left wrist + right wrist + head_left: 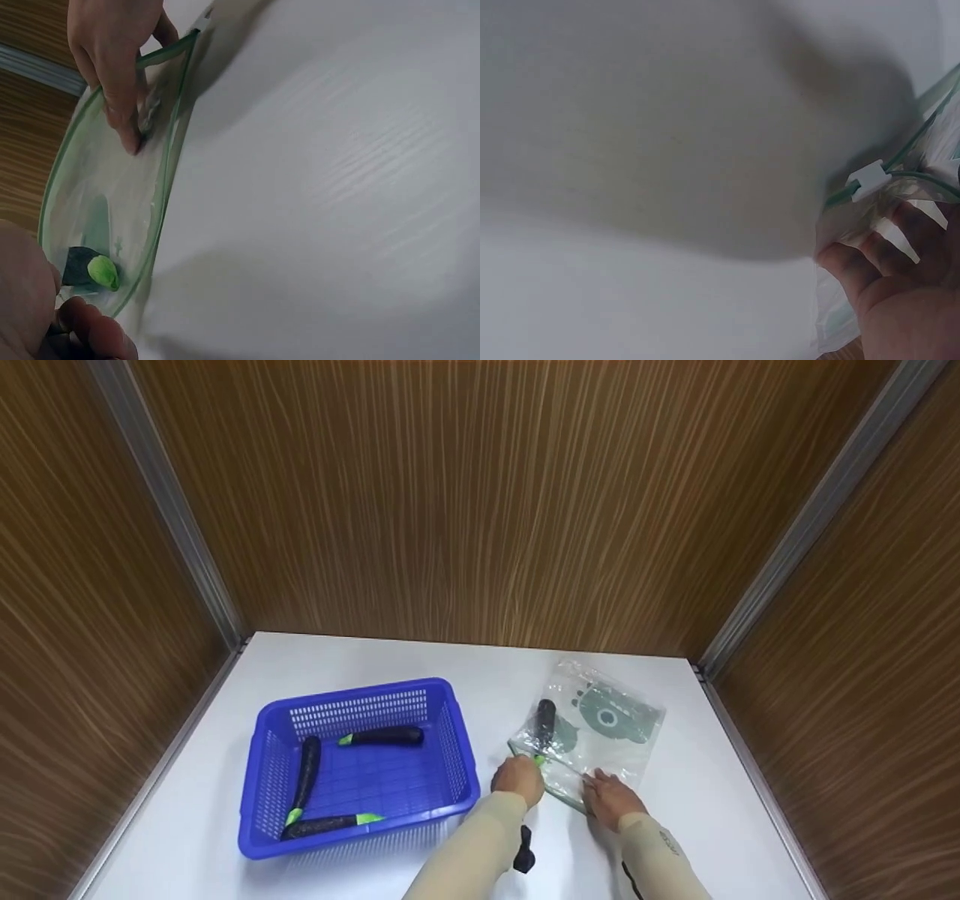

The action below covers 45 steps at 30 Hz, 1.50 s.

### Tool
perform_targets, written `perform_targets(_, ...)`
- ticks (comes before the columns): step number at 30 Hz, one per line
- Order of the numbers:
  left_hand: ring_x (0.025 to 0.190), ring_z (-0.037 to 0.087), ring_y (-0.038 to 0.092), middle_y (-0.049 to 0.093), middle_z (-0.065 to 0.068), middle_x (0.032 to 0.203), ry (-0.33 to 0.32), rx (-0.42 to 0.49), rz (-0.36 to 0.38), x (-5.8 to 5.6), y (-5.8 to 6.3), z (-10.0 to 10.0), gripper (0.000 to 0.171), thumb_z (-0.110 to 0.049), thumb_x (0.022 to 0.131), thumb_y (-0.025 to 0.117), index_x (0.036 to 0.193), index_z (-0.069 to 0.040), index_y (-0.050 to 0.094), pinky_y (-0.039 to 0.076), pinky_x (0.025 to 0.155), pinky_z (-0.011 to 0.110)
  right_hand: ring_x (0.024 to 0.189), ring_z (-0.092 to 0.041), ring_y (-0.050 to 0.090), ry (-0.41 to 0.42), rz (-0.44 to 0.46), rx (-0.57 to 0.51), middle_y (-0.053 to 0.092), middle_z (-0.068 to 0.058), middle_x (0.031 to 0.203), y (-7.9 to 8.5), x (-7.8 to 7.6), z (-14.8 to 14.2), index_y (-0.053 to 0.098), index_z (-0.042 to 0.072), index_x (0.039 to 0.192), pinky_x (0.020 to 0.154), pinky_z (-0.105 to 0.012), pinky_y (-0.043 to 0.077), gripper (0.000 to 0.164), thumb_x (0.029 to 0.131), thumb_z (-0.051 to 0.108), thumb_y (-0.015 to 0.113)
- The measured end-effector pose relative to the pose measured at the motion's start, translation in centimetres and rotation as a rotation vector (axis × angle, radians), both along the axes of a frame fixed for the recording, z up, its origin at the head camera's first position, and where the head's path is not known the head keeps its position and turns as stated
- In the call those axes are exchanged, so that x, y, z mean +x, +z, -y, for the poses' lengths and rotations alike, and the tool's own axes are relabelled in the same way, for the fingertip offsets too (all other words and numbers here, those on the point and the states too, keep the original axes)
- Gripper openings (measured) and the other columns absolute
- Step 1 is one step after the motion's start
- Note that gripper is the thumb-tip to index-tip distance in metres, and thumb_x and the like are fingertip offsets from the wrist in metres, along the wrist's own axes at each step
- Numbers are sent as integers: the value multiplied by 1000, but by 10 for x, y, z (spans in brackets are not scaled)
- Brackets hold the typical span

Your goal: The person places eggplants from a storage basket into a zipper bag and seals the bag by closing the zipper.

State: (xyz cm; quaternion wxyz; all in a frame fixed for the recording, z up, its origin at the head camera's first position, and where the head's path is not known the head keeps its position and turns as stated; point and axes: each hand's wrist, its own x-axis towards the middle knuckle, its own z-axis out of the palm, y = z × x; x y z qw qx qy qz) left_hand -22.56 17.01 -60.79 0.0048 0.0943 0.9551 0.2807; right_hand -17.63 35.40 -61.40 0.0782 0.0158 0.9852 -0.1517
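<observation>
A clear zip bag (626,757) with green cartoon prints lies on the white table, its green-edged mouth (161,187) gaping toward me. Inside it rests a dark eggplant (546,720), green stem (103,272) at the opening. My left hand (519,780) grips the left end of the mouth with curled fingers; part of its grasp is hidden. At the right end, my right hand (611,796) holds the bag's edge, one finger reaching inside the mouth. Close to its fingers (847,266) sits the white slider (869,181).
Left of the bag stands a blue plastic basket (360,690) with three eggplants in it: one at the back (386,736), one at the left (304,776) and one along the front (322,826). Wood-grain walls (450,510) enclose the table at the back and sides.
</observation>
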Motion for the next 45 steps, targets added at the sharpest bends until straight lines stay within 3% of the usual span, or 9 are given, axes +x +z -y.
perform_targets(5, 70, 27, 67, 67, 11, 75, -64, 3, -16, 7, 13, -5, 24, -11, 91, 53, 70, -7, 65, 52, 59, 39, 133, -47, 32, -15, 16, -2, 40, -24, 145, 0, 0, -3, 52, 3, 136, 108, -56, 25, 42, 102, 25, 38)
perform_targets(9, 69, 26, 67, 68, 9, 74, -134, -20, -87, 14, 24, -9, 27, -15, 94, 52, 71, -8, 66, 51, 57, 37, 136, -44, 30, -64, 50, -15, 38, -20, 148, 1, -1, -3, 50, 7, 138, 110, -55, 23, 44, 102, 28, 38)
perform_targets(12, 70, 26, 67, 68, 10, 74, -142, 0, -117, 17, 33, -11, 29, -18, 96, 51, 73, -8, 67, 52, 59, 36, 136, -44, 30, -64, 49, -25, 38, -19, 148, 0, -2, -1, 51, 9, 138, 110, -55, 23, 43, 102, 28, 38)
perform_targets(16, 74, 25, 67, 67, 9, 76, -131, 56, -70, 22, 43, -11, 32, -25, 98, 49, 80, -6, 68, 52, 65, 36, 134, -45, 32, -33, 28, -30, 40, -20, 146, -2, -4, 3, 52, 8, 137, 109, -56, 25, 43, 101, 28, 40)
perform_targets(20, 77, 24, 66, 66, 8, 78, -148, 51, -38, 28, 49, -10, 33, -31, 99, 49, 87, -6, 68, 52, 68, 36, 134, -45, 32, -35, 30, -45, 40, -19, 146, -1, -3, 5, 52, 8, 137, 109, -56, 25, 42, 102, 28, 40)
perform_targets(26, 75, 23, 66, 66, 7, 76, -190, 49, -91, 34, 62, -6, 31, -29, 98, 50, 82, -8, 66, 51, 66, 35, 134, -46, 32, -17, 24, -29, 40, -21, 146, -1, -2, 3, 52, 6, 136, 108, -56, 25, 42, 102, 27, 40)
perform_targets(37, 74, 21, 66, 64, 2, 73, -264, 81, -183, 47, 94, 19, 28, -35, 97, 51, 79, -14, 59, 49, 62, 33, 135, -44, 31, -29, 43, -21, 38, -21, 147, -4, -3, -1, 51, 7, 138, 110, -55, 23, 43, 102, 28, 39)
perform_targets(45, 71, 11, 57, 57, -7, 74, -312, 113, -192, 52, 118, 51, 20, -33, 95, 54, 82, -18, 58, 45, 62, 29, 137, -44, 28, -42, 68, -29, 35, -19, 149, -1, -2, 0, 49, 9, 140, 110, -55, 21, 45, 102, 29, 35)
